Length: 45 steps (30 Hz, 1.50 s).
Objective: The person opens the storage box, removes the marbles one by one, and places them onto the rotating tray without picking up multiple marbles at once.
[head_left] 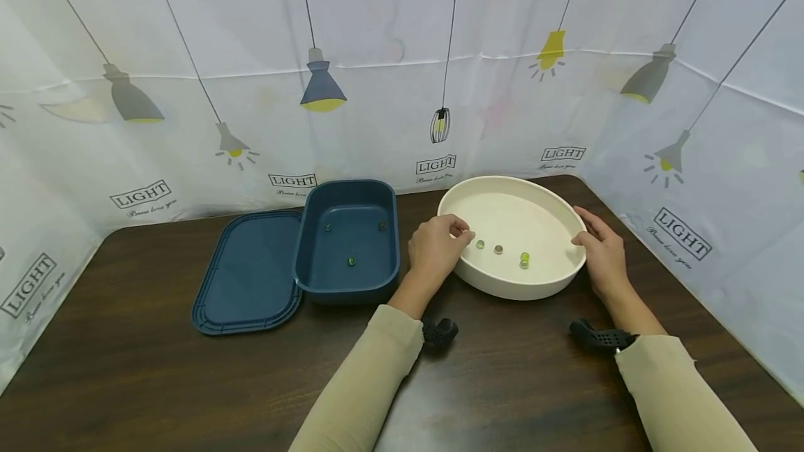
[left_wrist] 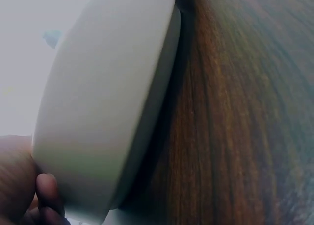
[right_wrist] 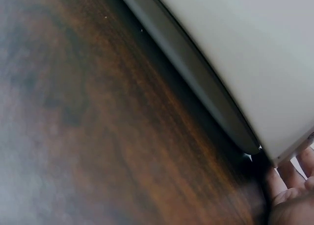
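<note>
A round cream dish (head_left: 521, 211) holds several small glass marbles (head_left: 498, 250) near its front. My right hand (head_left: 604, 257) grips its right rim, thumb inside and fingers outside. My left hand (head_left: 433, 246) is at the left rim, with thumb and forefinger reaching over it and their tips close together near the leftmost marble. What lies between those tips is hidden. In the left wrist view, the curled fingers (left_wrist: 47, 188) are beside the dish's outer wall. Left of the dish stands a deep blue container (head_left: 345, 232) with three marbles on its floor.
A flat blue lid (head_left: 251, 270) lies on the dark wooden table (head_left: 251, 389), touching or very near the blue container's left side. Behind the table hangs a white curtain (head_left: 377, 12) printed with lamps, and it also runs along both sides. Each wrist wears a black band (head_left: 603, 339).
</note>
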### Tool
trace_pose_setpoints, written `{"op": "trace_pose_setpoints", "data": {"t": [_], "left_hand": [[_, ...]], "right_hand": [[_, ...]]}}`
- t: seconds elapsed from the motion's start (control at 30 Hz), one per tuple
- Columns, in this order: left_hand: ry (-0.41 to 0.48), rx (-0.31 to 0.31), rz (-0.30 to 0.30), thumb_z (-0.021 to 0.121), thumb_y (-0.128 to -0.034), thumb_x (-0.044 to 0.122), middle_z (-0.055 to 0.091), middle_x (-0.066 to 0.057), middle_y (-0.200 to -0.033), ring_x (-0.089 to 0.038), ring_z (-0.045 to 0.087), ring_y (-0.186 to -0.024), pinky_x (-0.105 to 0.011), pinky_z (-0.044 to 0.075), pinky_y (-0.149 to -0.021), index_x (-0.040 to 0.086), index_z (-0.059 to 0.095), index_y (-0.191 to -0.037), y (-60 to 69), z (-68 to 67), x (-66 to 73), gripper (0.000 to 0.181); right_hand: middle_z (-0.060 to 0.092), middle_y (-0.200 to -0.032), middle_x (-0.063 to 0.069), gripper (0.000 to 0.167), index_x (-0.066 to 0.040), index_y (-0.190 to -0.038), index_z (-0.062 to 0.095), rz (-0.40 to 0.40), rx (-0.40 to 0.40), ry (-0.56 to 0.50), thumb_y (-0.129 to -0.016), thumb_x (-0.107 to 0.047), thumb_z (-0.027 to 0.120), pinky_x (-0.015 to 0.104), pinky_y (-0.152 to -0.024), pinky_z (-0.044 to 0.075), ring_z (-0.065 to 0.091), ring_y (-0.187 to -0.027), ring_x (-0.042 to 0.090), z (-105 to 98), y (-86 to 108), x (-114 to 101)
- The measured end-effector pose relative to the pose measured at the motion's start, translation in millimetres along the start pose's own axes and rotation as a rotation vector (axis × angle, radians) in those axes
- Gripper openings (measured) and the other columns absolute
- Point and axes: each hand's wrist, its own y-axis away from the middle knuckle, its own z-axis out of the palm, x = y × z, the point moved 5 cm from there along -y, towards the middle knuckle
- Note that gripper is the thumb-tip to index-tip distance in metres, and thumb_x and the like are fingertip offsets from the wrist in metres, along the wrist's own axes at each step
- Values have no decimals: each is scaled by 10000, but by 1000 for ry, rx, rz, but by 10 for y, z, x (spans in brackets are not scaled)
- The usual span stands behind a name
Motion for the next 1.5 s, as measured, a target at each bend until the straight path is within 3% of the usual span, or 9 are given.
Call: {"op": "trace_pose_setpoints", "data": {"t": [0.57,0.8,0.9,1.03,1.13,1.37,1.5], "left_hand": [[-14,-37,-31,742,-917,374,775,115,-939,-110,686,-898,-337,514,-780,264,774,-1033,2,-13,3,162],[-15,-71,-26,683,-960,380,760,101,-966,-113,678,-913,-347,520,-796,257,767,-1048,15,-63,47,173],[-2,-77,0,649,-980,393,753,94,-975,-105,669,-901,-325,520,-753,264,766,-1062,34,-192,122,193],[36,-65,49,629,-995,391,750,75,-1040,-120,678,-953,-332,533,-760,258,761,-1103,78,-493,233,216],[47,-64,49,627,-998,388,748,58,-1084,-131,682,-1007,-359,545,-809,250,757,-1130,110,-721,256,231],[3,-116,0,592,-1021,368,734,7,-1008,-109,689,-709,-330,518,-655,211,742,-1159,120,-1136,25,258],[-61,-200,2,553,-1042,349,720,-32,-1011,-156,670,-784,-356,526,-716,156,722,-1213,164,-1317,-157,308]], "right_hand": [[356,-1636,99,636,-135,-1547,426,-5,2,-3,-921,-26,442,23,-937,418,383,-1492,219,11,5,-13],[353,-1640,89,649,-163,-1551,423,10,7,-4,-917,-25,440,20,-913,420,383,-1491,223,0,2,4],[352,-1641,83,652,-178,-1553,420,22,8,-5,-918,-31,440,21,-893,426,390,-1485,236,-7,2,14],[349,-1644,81,649,-182,-1555,415,18,5,-6,-923,-37,440,25,-901,426,386,-1486,240,-4,-9,12],[345,-1646,75,651,-183,-1557,412,23,4,-8,-923,-38,437,25,-917,422,378,-1492,233,0,-11,16],[354,-1642,64,649,-172,-1551,423,31,11,-13,-918,-29,437,25,-921,421,380,-1491,220,4,-7,11],[358,-1640,51,647,-182,-1549,427,32,14,-12,-919,-34,436,23,-930,416,376,-1493,206,0,-20,13]]}}
